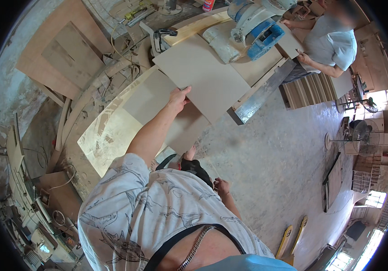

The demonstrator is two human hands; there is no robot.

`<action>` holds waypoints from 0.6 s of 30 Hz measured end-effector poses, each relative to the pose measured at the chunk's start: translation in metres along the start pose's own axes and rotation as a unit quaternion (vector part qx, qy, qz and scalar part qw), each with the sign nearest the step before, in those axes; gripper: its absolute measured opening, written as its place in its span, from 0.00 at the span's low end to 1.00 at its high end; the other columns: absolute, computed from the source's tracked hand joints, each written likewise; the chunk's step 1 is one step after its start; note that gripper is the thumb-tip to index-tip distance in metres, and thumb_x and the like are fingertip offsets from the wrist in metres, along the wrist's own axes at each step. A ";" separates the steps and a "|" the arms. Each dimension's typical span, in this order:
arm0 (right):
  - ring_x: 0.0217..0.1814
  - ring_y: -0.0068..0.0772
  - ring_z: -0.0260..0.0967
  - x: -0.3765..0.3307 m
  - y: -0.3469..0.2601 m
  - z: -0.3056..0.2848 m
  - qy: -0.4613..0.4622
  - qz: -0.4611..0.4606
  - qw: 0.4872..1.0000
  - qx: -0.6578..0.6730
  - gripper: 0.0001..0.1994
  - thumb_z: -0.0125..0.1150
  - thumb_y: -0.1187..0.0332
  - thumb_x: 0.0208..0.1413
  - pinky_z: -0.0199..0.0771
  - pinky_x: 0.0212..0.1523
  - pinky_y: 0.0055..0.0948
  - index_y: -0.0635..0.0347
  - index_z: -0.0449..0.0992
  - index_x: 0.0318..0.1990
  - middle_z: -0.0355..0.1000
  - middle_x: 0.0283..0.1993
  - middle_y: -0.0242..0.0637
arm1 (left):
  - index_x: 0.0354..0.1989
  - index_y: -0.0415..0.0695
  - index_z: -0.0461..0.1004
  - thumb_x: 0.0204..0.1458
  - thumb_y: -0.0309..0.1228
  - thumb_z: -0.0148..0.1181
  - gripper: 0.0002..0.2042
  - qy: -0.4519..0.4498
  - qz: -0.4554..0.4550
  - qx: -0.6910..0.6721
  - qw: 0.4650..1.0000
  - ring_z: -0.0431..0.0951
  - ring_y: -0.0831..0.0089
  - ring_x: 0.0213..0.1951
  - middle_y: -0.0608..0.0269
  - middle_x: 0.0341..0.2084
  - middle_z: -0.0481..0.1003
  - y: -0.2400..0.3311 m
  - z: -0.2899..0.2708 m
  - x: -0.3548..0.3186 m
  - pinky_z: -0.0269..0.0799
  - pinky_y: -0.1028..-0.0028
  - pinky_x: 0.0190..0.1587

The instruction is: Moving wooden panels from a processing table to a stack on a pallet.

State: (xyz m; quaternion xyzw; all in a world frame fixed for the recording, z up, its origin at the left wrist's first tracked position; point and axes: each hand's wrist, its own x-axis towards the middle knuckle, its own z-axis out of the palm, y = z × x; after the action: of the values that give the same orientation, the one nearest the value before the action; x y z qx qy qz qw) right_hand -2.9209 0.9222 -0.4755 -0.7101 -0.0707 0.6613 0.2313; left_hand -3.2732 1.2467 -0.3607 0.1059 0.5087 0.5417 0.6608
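- Far left, brown plywood sheets (63, 56) lean against a dusty wall, with loose cables and scrap strips lying at their foot.
- At the lower left edge a cluttered bench of machine parts and cords (45, 226) shows only dimly.
- A long pale workbench (108, 135) runs diagonally up toward the middle; its near end is yellowish and worn.
- A grey-beige square panel (155, 101) lies flat on that bench.
- The person's left hand (178, 98) reaches forward over it, the arm bare below a short patterned sleeve. Its fingers pinch the near edge of a second, larger grey-beige board (205, 74), thumb on top; the fingers underneath are hidden.
- That larger board rests on the bench top, overlapping the lower panel, with its far corner next to a hand power tool (162, 38).
- The right hand (222, 186) hangs low beside the person's body over the concrete floor (275, 167), holding nothing; its fingers are loosely curled, though how tightly cannot be told.
- Beyond the board stands a blue and white machine (255, 27) with a steel rail (261, 92) along the bench edge.
- To the right, another person in a light blue shirt (331, 43) stands at the bench, both hands on a small panel.
- Striped boards (309, 89) sit stacked below that person.
- Far right, a standing fan (358, 133) is on the floor near bright windows.
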 end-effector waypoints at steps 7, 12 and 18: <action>0.29 0.33 0.68 0.003 -0.010 0.028 -0.016 -0.037 0.998 -0.042 0.13 0.51 0.62 0.53 0.68 0.32 0.31 0.63 0.72 0.38 0.69 0.28 0.37 | 0.46 0.45 0.66 0.51 0.30 0.57 0.14 -0.015 0.010 -0.044 0.999 0.70 0.71 0.45 0.64 0.43 0.70 -0.018 -0.116 -0.083 0.68 0.63 0.46; 0.34 0.35 0.69 -0.001 -0.003 0.039 -0.018 -0.014 0.993 -0.116 0.16 0.51 0.61 0.54 0.69 0.36 0.33 0.64 0.71 0.43 0.71 0.31 0.39 | 0.44 0.43 0.68 0.50 0.30 0.59 0.14 0.003 0.021 -0.077 0.997 0.72 0.70 0.42 0.63 0.39 0.72 -0.054 -0.183 -0.110 0.71 0.64 0.42; 0.34 0.35 0.70 -0.008 -0.007 0.059 -0.020 -0.025 0.992 -0.126 0.14 0.52 0.64 0.53 0.70 0.36 0.34 0.64 0.71 0.41 0.70 0.32 0.39 | 0.37 0.37 0.72 0.50 0.37 0.58 0.14 0.143 -0.049 0.165 0.975 0.78 0.66 0.27 0.55 0.32 0.76 -0.033 -0.184 -0.117 0.77 0.70 0.26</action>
State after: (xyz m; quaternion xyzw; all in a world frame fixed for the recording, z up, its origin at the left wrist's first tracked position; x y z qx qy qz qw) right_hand -2.9778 0.9394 -0.4663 -0.7180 -0.1755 0.6555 0.1551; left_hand -3.3863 1.0620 -0.4031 0.1103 0.6848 0.4268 0.5803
